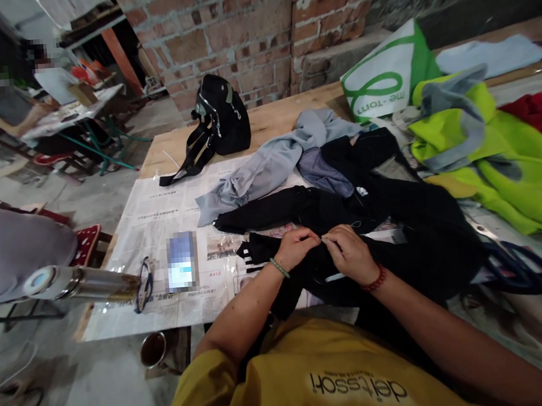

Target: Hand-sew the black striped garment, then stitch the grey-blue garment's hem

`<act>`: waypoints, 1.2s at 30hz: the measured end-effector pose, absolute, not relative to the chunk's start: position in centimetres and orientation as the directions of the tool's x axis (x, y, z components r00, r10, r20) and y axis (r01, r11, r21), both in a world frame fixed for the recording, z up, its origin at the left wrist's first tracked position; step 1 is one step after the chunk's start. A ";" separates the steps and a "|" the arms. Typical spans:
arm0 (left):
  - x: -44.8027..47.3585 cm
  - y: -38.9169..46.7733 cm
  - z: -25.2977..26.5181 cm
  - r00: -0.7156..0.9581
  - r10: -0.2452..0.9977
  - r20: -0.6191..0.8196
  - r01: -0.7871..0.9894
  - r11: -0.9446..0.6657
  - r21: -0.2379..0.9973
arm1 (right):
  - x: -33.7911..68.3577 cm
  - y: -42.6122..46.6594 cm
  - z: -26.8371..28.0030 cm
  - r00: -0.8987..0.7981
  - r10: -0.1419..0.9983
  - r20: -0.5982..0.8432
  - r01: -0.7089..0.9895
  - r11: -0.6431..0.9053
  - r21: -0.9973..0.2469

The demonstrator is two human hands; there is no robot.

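Note:
My left hand and my right hand meet at the fingertips over a black garment. Each is closed in a pinch; whatever is between the fingers is too small to make out. A green bead bracelet is on my left wrist and a red one on my right. The black garment lies spread across the table, with a striped cuff left of my hands. Behind it rests a light grey garment. Large scissors with dark blue handles lie to the right.
Newspaper covers the table's left part, with a phone, glasses and a flask. At the back are a black bag and a green-white bag. Yellow-green clothing lies right. People sit at far left.

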State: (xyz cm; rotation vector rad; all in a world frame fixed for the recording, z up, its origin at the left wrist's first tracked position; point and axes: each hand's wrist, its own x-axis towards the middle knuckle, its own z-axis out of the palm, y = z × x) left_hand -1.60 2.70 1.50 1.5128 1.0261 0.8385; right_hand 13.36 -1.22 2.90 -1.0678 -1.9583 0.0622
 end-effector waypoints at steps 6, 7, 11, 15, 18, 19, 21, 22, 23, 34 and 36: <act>-1.3 2.6 1.0 0.451 0.892 0.027 0.312 -0.185 0.932 | 13.8 -0.6 5.9 -0.074 0.723 0.687 0.618 0.574 -0.537; -1.4 2.7 1.0 0.445 0.896 0.006 0.306 -0.158 0.939 | 13.9 -0.4 6.3 -0.032 0.752 0.659 0.602 0.541 -0.588; -1.7 3.0 1.2 0.442 0.893 -0.085 0.247 -0.030 0.969 | 13.8 0.0 7.1 0.017 0.932 0.361 0.333 0.335 -0.881; -2.1 3.3 1.2 0.496 0.862 -0.104 0.199 0.004 0.980 | 14.1 0.9 7.1 -0.123 0.992 -0.014 -0.116 -0.029 -0.993; -2.3 3.3 1.1 0.500 0.862 -0.085 0.176 -0.005 0.984 | 14.9 2.1 7.3 -0.138 0.983 -0.122 -0.288 -0.158 -0.945; -2.3 3.3 1.1 0.499 0.862 -0.082 0.169 -0.004 0.986 | 15.3 2.4 7.5 -0.098 0.990 -0.106 -0.318 -0.132 -0.939; -2.3 3.3 1.1 0.498 0.862 -0.092 0.163 0.012 0.987 | 16.0 3.0 8.2 0.022 1.000 -0.016 -0.338 -0.008 -0.941; -2.3 3.3 1.1 0.498 0.861 -0.100 0.165 0.019 0.986 | 16.4 3.1 8.6 0.086 0.995 0.043 -0.330 0.069 -0.942; -2.3 3.3 1.1 0.500 0.859 -0.108 0.169 0.025 0.985 | 16.7 3.2 9.1 0.145 0.984 0.101 -0.313 0.142 -0.939; -2.3 3.3 1.2 0.494 0.860 -0.130 0.199 0.034 0.980 | 21.6 5.2 11.7 0.548 0.649 0.529 0.036 0.613 -0.790; -2.3 3.3 1.3 0.494 0.860 -0.130 0.199 0.033 0.979 | 22.9 5.7 11.5 0.595 0.600 0.535 0.069 0.625 -0.778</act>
